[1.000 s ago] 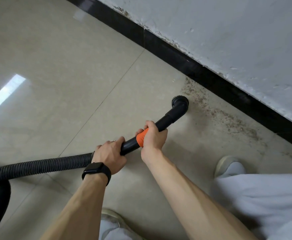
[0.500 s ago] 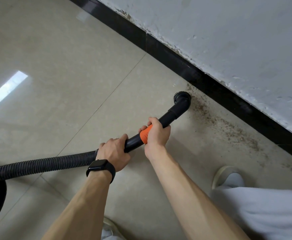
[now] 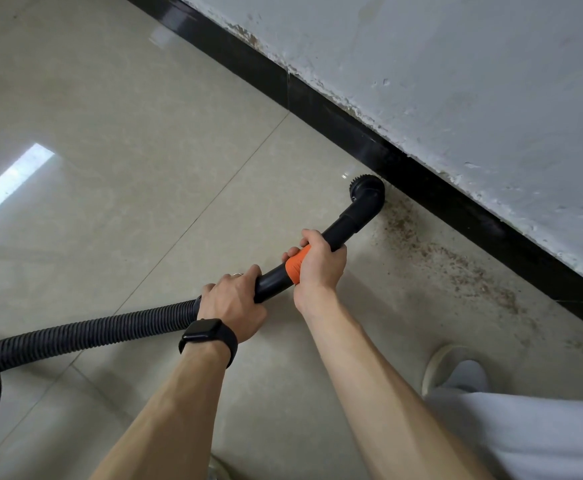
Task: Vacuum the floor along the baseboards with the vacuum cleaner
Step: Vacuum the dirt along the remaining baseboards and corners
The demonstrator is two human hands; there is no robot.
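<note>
The brush [image 3: 366,188] has slid away from me. It now sits right at the baseboard [image 3: 317,102], at the edge of the floor [image 3: 144,133]. A moment ago a bit of floor showed between them. So I judge I am now cleaning the very edge, which is the job.

My left hand [image 3: 232,303] grips the black tube [image 3: 343,228] where the hose [image 3: 82,332] joins it. My right hand [image 3: 321,263] grips the orange band [image 3: 293,268] further along. From my hands the tube runs long and straight, up and to the right, pointing at the baseboard. At its end it bends into the brush. Brown dirt [image 3: 456,261] lies along the floor's edge to the right of the brush, not yet cleaned.
</note>
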